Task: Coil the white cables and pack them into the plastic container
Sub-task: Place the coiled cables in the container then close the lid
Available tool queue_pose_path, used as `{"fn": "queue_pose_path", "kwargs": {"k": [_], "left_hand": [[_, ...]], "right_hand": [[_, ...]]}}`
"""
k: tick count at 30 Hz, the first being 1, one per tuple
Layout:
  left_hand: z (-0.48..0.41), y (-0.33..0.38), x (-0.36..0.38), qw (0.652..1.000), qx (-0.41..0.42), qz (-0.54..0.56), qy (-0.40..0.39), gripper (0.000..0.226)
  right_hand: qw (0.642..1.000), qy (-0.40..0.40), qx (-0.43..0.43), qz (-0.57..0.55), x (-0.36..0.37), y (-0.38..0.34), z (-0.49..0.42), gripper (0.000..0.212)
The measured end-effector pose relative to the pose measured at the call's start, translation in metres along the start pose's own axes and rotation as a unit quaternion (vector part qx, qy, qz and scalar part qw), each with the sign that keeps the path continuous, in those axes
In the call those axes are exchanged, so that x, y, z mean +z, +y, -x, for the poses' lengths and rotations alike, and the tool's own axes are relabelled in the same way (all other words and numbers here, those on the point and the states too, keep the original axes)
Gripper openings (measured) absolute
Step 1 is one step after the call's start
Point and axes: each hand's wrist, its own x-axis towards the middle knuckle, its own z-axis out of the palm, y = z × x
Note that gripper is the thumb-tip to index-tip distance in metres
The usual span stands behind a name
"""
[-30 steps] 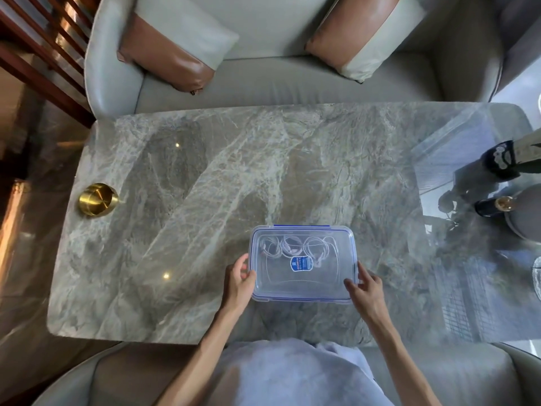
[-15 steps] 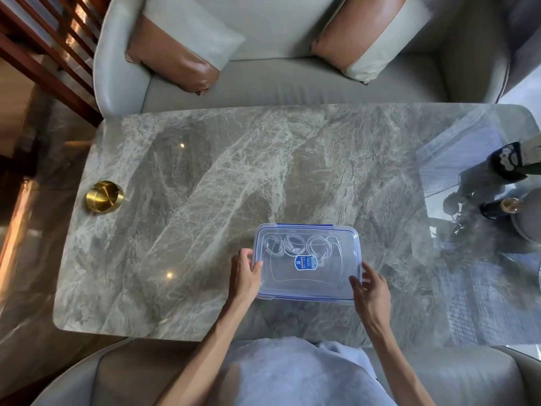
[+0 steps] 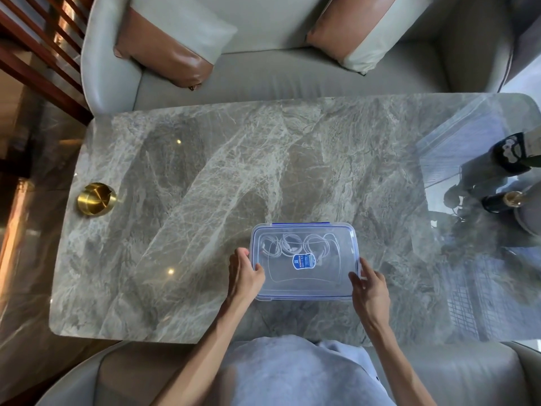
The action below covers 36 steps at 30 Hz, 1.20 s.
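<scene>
A clear plastic container (image 3: 304, 284) with a blue-trimmed lid and a blue label stands on the marble table (image 3: 205, 200), near its front edge. Coiled white cables (image 3: 292, 244) lie inside, along the far side, seen through the lid. My left hand (image 3: 244, 273) grips the container's left edge, thumb on the lid. My right hand (image 3: 370, 288) holds the right front corner, fingers on the lid's rim.
A small brass dish (image 3: 96, 198) sits at the table's left edge. Dark bottles (image 3: 515, 153) stand at the far right. A grey sofa with brown cushions (image 3: 172, 51) lies beyond the table. Wooden slats stand at the upper left.
Both hands have closed in on the container's sides, the left thumb coming up onto the lid. The container has stayed in place.
</scene>
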Motion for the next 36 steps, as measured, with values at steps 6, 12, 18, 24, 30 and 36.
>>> {"fn": "queue_pose_path", "kwargs": {"k": [6, 12, 18, 24, 30, 36], "left_hand": [[-0.006, -0.005, -0.007, 0.995, 0.065, 0.012, -0.072, 0.079], [0.014, 0.008, 0.004, 0.996, 0.006, -0.002, -0.085, 0.081], [0.033, 0.012, 0.014, 0.969, 0.044, -0.199, -0.142, 0.057], [-0.041, 0.024, -0.019, 0.996, 0.002, 0.034, -0.085, 0.066], [-0.079, 0.037, -0.005, 0.933, -0.072, 0.25, -0.249, 0.038], [-0.073, 0.044, 0.012, 0.98, -0.018, 0.189, -0.051, 0.031]], "right_hand": [[0.996, -0.019, 0.073, -0.048, 0.006, 0.002, -0.016, 0.047], [0.998, 0.002, -0.047, 0.043, 0.007, -0.08, -0.113, 0.047], [0.984, -0.058, -0.169, 0.026, 0.015, -0.124, -0.154, 0.056], [0.963, -0.067, 0.048, -0.256, 0.02, -0.068, -0.087, 0.077], [0.901, -0.178, 0.131, -0.373, 0.037, -0.03, -0.036, 0.034], [0.913, -0.127, 0.101, -0.375, 0.038, -0.031, -0.04, 0.016]]}}
